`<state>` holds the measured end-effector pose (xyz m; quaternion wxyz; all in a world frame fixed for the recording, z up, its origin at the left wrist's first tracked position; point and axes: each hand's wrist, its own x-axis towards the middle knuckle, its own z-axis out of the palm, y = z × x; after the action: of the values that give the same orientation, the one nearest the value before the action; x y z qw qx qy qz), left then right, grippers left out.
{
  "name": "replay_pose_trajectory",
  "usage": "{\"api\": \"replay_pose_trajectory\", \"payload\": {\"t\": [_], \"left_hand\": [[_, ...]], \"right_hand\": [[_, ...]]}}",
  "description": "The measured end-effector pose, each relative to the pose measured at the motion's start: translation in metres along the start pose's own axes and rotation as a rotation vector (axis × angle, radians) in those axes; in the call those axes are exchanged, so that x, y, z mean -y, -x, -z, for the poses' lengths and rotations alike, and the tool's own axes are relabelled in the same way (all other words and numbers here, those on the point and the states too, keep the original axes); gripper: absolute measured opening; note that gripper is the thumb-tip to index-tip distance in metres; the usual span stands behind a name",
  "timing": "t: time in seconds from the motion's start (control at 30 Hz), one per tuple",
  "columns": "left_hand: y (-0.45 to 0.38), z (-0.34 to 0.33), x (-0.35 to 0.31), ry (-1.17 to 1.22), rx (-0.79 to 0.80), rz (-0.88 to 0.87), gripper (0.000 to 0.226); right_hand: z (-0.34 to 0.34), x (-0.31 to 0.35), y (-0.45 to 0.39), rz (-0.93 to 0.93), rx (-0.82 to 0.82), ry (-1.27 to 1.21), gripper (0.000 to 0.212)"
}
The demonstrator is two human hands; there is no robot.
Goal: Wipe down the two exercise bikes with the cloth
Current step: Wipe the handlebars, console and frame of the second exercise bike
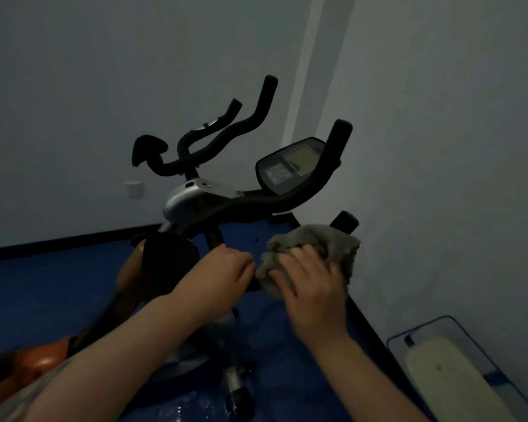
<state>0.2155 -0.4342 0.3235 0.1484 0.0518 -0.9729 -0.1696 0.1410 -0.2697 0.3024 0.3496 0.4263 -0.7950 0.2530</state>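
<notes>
The near exercise bike (256, 205) stands in front of me, with black curved handlebars and a console screen (293, 166). A second bike (192, 193) with a silver body and black handlebars stands behind it by the wall. My right hand (311, 287) holds a crumpled grey cloth (320, 248) wrapped over the right handlebar grip, whose black end (345, 222) sticks out beyond the cloth. My left hand (223, 275) grips the same bar just left of the cloth, fingers curled round it.
The bikes stand on a blue floor (43, 287) in a dim room corner, with walls close behind and to the right. An orange bike part (40, 360) shows at lower left. A wire-framed rack with a pale pad (451, 379) sits at lower right.
</notes>
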Motion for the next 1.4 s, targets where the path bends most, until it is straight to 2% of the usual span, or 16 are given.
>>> {"api": "replay_pose_trajectory", "payload": {"t": [0.1,0.17,0.3,0.33,0.4,0.47,0.57,0.63,0.77,0.83,0.93,1.03,1.13,1.3,1.33,1.4], "left_hand": [[0.005,0.022,0.013,-0.057,-0.09,-0.137,0.019],[0.006,0.034,0.03,-0.039,-0.141,-0.13,0.014],[0.01,0.035,0.054,0.122,-0.175,-0.055,0.013],[0.01,0.034,0.057,0.16,-0.179,-0.058,0.012],[0.009,0.033,0.065,0.157,-0.186,-0.077,0.013],[0.009,0.032,0.077,0.124,-0.201,-0.057,0.012],[0.013,0.023,0.089,0.083,-0.272,0.009,0.012],[0.017,0.017,0.092,0.16,-0.337,0.084,0.011],[0.025,0.008,0.094,0.495,-0.464,0.346,0.012],[0.027,0.006,0.095,0.592,-0.469,0.401,0.014],[0.025,0.005,0.096,0.638,-0.472,0.388,0.018],[0.023,0.004,0.097,0.646,-0.458,0.38,0.019],[0.023,0.003,0.099,0.656,-0.456,0.38,0.019],[0.022,0.002,0.099,0.661,-0.475,0.366,0.025],[0.022,0.001,0.099,0.657,-0.472,0.367,0.025],[0.022,0.001,0.1,0.653,-0.477,0.352,0.024]], "right_hand": [[0.006,-0.014,-0.017,-0.109,-0.024,0.098,0.033],[0.002,0.001,-0.013,-0.139,0.01,0.063,0.031],[-0.01,0.034,-0.004,0.115,0.264,0.02,0.03],[-0.007,0.031,-0.011,0.086,0.289,0.025,0.036],[-0.002,0.023,-0.021,-0.102,0.23,0.062,0.044],[-0.002,0.031,-0.021,-0.267,0.147,0.107,0.039],[-0.026,0.074,-0.008,-0.22,0.198,0.192,0.031],[-0.038,0.092,-0.019,-0.172,0.351,0.218,0.036],[-0.048,0.076,-0.077,-0.351,0.849,0.236,0.044],[-0.045,0.073,-0.08,-0.312,0.974,0.228,0.046],[-0.041,0.075,-0.071,-0.282,1.013,0.26,0.045],[-0.055,0.075,-0.095,-0.404,1.098,0.139,0.045],[-0.068,0.077,-0.105,-0.574,1.033,-0.074,0.049],[-0.066,0.065,-0.109,-0.526,1.185,0.021,0.045],[-0.069,0.064,-0.112,-0.55,1.175,-0.034,0.044],[-0.077,0.068,-0.112,-0.62,1.014,-0.197,0.042]]}}
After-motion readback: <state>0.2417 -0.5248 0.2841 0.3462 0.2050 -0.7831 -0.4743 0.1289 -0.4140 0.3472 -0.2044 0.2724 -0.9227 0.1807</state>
